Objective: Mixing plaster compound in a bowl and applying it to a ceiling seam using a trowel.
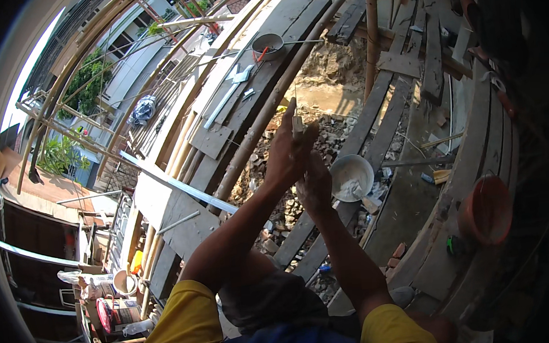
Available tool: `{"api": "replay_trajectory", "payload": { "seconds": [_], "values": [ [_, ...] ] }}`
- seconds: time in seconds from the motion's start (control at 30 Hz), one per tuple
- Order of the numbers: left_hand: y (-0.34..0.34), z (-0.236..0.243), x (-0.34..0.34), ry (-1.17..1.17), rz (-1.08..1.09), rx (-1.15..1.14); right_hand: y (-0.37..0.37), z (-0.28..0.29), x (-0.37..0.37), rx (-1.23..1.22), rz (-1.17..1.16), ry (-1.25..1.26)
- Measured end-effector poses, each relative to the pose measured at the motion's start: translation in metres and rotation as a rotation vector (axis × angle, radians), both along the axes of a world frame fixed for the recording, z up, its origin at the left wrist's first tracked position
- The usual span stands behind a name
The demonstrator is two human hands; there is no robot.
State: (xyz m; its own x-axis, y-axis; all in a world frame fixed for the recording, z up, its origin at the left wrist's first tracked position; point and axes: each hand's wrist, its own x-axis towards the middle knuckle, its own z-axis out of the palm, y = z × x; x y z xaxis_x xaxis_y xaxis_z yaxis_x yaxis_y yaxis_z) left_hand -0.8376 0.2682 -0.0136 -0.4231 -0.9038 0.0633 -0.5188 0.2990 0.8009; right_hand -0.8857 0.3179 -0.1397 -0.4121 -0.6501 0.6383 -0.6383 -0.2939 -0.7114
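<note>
My left hand [284, 152] is raised in front of me, closed around a small pale block-like piece [297, 125], with its forefinger pointing up. A thin line rises from that piece; its exact kind is not clear. Just beneath and to the right, my right hand [314, 180] is closed close against the left, and what its fingers hold, if anything, is hidden. To the right of the hands, a round bowl [342, 191] with whitish paste in it rests on wooden planks. Rubble [330, 130] lies far below, between the planks.
Planks [363, 128] and a thick bamboo pole [248, 149] border the opening over the rubble. A dark pan [267, 43] and flat tools [241, 75] lie on boards at the far left. An orange-red bucket [486, 212] is on the right; paint pails [121, 311] stand lower left.
</note>
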Motion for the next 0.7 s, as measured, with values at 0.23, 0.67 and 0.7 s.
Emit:
{"api": "replay_trajectory", "payload": {
  "seconds": [0.23,0.67,0.7],
  "values": [
    [-0.022,-0.052,0.044,0.384,-0.111,0.084,0.007,0.014,-0.036,0.092,0.174,-0.217],
    [-0.046,-0.076,0.096,0.401,0.121,0.464,-0.015,-0.013,0.049,0.174,0.258,-0.213],
    [-0.059,-0.099,0.111,0.404,0.124,0.472,-0.018,-0.02,0.052,0.196,0.257,-0.224]
  ]
}}
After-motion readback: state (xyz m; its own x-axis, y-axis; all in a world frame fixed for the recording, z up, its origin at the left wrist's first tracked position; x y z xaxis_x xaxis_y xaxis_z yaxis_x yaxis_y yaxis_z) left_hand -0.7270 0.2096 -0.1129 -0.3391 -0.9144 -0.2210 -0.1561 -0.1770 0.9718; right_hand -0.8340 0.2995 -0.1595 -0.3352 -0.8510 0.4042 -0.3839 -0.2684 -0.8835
